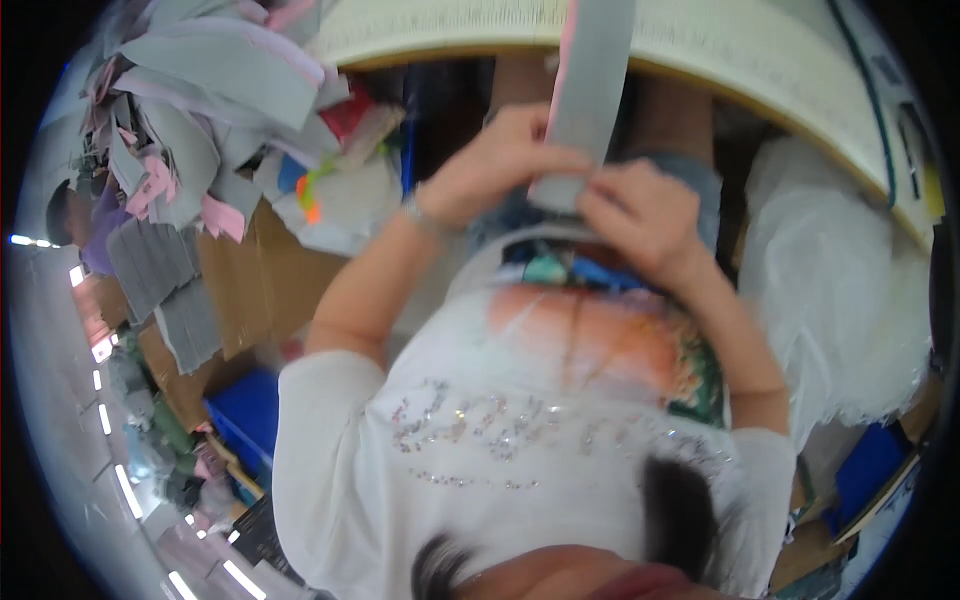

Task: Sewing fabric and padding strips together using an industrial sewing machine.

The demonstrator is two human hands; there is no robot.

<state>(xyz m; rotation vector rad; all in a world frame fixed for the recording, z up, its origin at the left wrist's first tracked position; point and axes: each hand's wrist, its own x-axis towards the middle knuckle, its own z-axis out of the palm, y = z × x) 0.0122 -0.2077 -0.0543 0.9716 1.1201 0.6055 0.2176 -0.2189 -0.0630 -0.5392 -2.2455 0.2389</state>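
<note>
A long grey strip with a pink edge (590,80) hangs from the curved worktable (450,30) down to my lap. My left hand (505,160) grips the strip from the left side, its fingers bent across it. My right hand (640,215), lower and to the right, has its fingers curled on the lower end of the strip. The strip's end is partly hidden by my fingers.
Heaped grey and pink pieces (220,80) lie at upper left, above cardboard (260,270) and a blue bin (240,420). White plastic sheeting (820,280) hangs on my right, near another blue bin (865,470). Another person (85,225) is at far left.
</note>
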